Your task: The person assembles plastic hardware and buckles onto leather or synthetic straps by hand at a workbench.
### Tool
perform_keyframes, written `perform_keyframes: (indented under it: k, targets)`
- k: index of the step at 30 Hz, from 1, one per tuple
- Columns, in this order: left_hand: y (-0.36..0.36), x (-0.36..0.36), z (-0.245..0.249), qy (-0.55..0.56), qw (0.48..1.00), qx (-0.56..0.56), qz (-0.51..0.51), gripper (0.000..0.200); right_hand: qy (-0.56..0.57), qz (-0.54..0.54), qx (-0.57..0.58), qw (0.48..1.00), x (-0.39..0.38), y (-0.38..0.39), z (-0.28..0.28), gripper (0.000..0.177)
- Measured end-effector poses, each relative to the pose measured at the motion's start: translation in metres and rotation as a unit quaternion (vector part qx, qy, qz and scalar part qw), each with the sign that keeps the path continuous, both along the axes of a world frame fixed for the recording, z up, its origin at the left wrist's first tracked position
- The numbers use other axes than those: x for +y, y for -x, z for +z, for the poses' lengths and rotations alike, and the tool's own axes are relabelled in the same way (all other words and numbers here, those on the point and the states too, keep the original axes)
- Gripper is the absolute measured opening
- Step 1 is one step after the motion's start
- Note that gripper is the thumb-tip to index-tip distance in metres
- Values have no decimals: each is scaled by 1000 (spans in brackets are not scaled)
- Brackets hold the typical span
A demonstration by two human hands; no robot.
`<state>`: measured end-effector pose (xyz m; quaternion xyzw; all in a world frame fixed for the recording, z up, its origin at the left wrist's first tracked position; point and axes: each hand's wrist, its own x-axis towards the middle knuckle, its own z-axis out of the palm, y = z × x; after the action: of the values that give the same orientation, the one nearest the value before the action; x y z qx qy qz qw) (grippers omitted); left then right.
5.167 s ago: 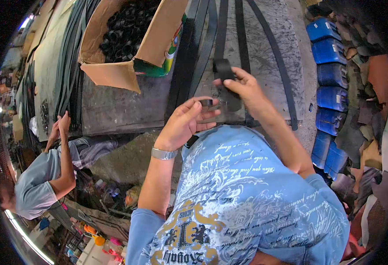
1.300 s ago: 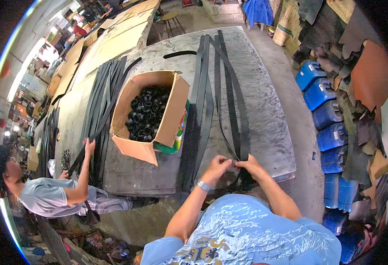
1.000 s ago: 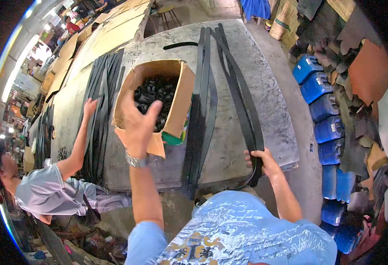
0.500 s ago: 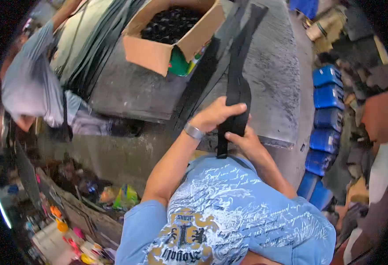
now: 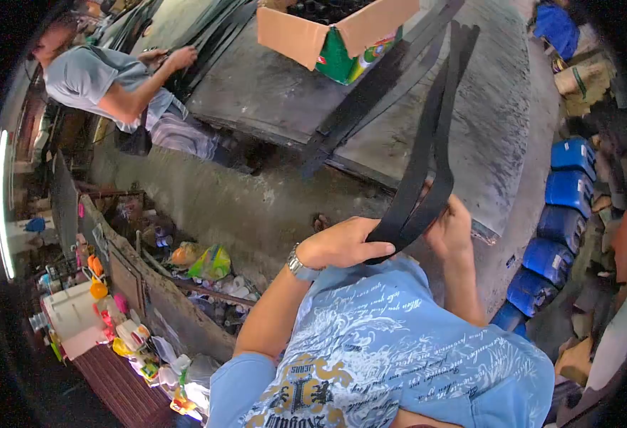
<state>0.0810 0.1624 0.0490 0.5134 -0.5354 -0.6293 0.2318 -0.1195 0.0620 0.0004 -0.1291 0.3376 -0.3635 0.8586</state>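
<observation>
A long black strap (image 5: 422, 160) is bent into a loop close to my shirt, its two lengths running forward over the grey table (image 5: 502, 135). My left hand (image 5: 345, 244), with a metal watch at the wrist, is closed round the near bend of the strap, thumb on top. At the loop's right side, my right hand (image 5: 450, 227) grips the strap, its fingers partly hidden behind it. More black straps (image 5: 360, 103) lie flat on the table, left of the held one.
An open cardboard box (image 5: 292, 32) of black pieces stands on the table's far part. At the left a co-worker (image 5: 99, 82) handles dark strips. Blue containers (image 5: 570, 189) line the right side. A littered bin (image 5: 213, 285) is at lower left.
The view has shifted, and the table and box sit higher. The strap, earlier hanging down to my waist, is now a wider loop. My hands have moved apart.
</observation>
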Motion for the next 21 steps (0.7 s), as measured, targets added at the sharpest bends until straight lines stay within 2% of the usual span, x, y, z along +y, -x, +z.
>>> perform_keyframes:
  k: [1, 3, 4, 5, 6, 7, 8, 10, 12, 13, 15, 17, 19, 21]
  targets:
    - [-5, 6, 3, 1, 1000, 11, -2, 34, -18, -51, -18, 998, -8, -5, -4, 46]
    - [-20, 24, 14, 9, 1000, 29, -2, 31, -10, -52, 5, 999, -23, -17, 21, 56]
    - [-30, 33, 21, -18, 999, -12, -34, 32, 11, -51, -3, 999, -30, -25, 33, 59]
    - [-40, 47, 28, 21, 996, -63, -58, 35, 34, -44, -11, 998, -37, -38, 40, 61]
    - [-52, 62, 38, 17, 996, -63, -68, 39, 155, 15, -45, 987, -39, -53, 42, 62]
    - [-65, 80, 47, 13, 995, -63, -78, 44, 168, 32, -37, 985, -35, -74, 51, 62]
    - [-77, 108, 36, 58, 997, -14, -55, 44, 183, 49, -29, 981, -28, -95, 64, 61]
    - [-116, 150, 67, 93, 995, 24, -23, 38, 179, 78, -34, 980, 5, -138, 97, 60]
    - [-165, 203, 114, 27, 997, 69, -6, 33, 231, 177, -83, 953, 48, -168, 137, 52]
    - [-186, 238, 117, -25, 992, 123, -2, 31, 256, 215, -105, 937, 67, -184, 154, 49]
    - [-219, 305, 117, 59, 986, 142, 64, 24, 227, 326, -206, 894, 101, -229, 182, 48]
    - [-240, 366, 110, 110, 986, 84, 97, 31, 266, 404, -245, 840, 137, -273, 207, 47]
    - [-250, 391, 139, -45, 991, 71, 103, 41, 254, 500, -248, 790, 170, -313, 247, 43]
    - [-267, 402, 140, -119, 979, 54, 159, 41, 423, 562, -281, 653, 198, -361, 250, 39]
